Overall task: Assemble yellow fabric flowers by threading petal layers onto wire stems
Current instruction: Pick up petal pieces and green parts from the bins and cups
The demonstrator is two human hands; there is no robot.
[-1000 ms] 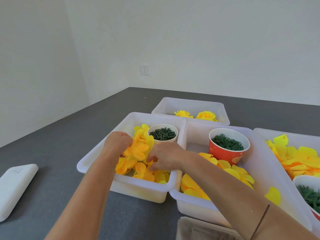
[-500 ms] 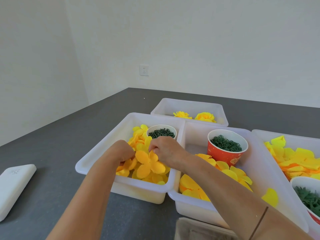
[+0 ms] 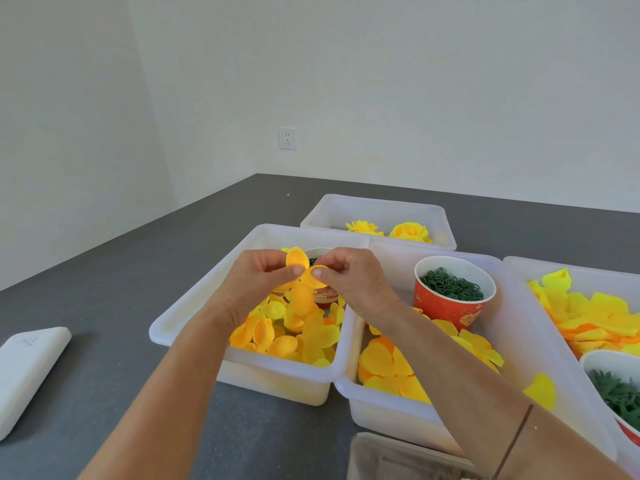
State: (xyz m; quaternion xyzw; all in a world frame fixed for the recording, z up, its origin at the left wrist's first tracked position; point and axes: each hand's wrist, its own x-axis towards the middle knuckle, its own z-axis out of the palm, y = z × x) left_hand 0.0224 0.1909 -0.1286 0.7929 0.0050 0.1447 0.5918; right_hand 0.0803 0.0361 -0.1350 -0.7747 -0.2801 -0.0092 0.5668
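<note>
A yellow-orange petal layer (image 3: 300, 282) hangs above the left white bin (image 3: 194, 313), pinched from both sides. My left hand (image 3: 258, 277) pinches its left part between thumb and fingers. My right hand (image 3: 349, 275) pinches its right petal. Below them the bin holds a heap of loose petal layers (image 3: 294, 332) and a small cup (image 3: 323, 296) of green pieces, mostly hidden behind my hands. No wire stem shows in either hand.
The middle bin (image 3: 391, 410) holds larger yellow petals and a red cup (image 3: 453, 297) of green rings. A far bin (image 3: 377, 211) holds two finished flowers (image 3: 410, 232). Another petal bin (image 3: 588, 313) stands at right. A white flat object (image 3: 27, 372) lies at left.
Both hands have risen out of the left bin's petal heap and lifted one petal layer up between them, over the small cup.
</note>
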